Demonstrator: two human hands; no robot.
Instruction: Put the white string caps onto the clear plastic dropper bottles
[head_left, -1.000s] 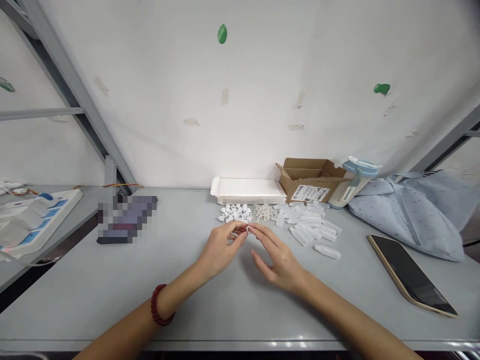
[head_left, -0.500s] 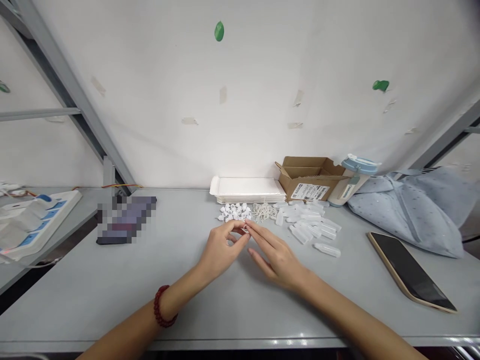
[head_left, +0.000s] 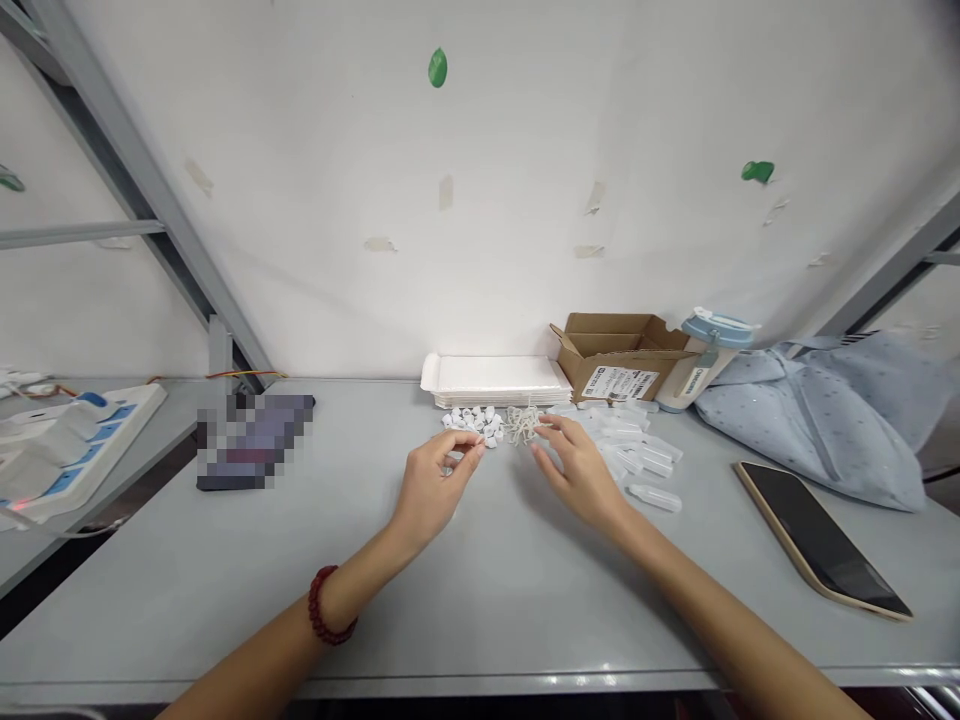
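My left hand [head_left: 439, 490] is closed in a pinch, thumb against fingertips, just in front of a pile of small white plastic caps [head_left: 469, 418]. What sits in that pinch is too small and covered to make out. Fingers apart, my right hand [head_left: 581, 470] reaches over the table, its fingertips beside a small heap of thin off-white cords [head_left: 520, 424]. Behind and to the right of this hand lie several clear plastic tubes [head_left: 654, 498], some of them hidden by it.
A stack of flat white boxes [head_left: 499, 378] stands against the wall, beside an open cardboard box [head_left: 622, 365] and a tumbler [head_left: 705, 360]. At right are a grey-blue cloth bag [head_left: 817, 420] and a phone [head_left: 821, 540]. A power strip [head_left: 90, 440] is at far left.
My hands have parted. The right one has moved forward and right to the cord heap, and its fingers have spread. My left hand has shifted slightly left, still pinched.
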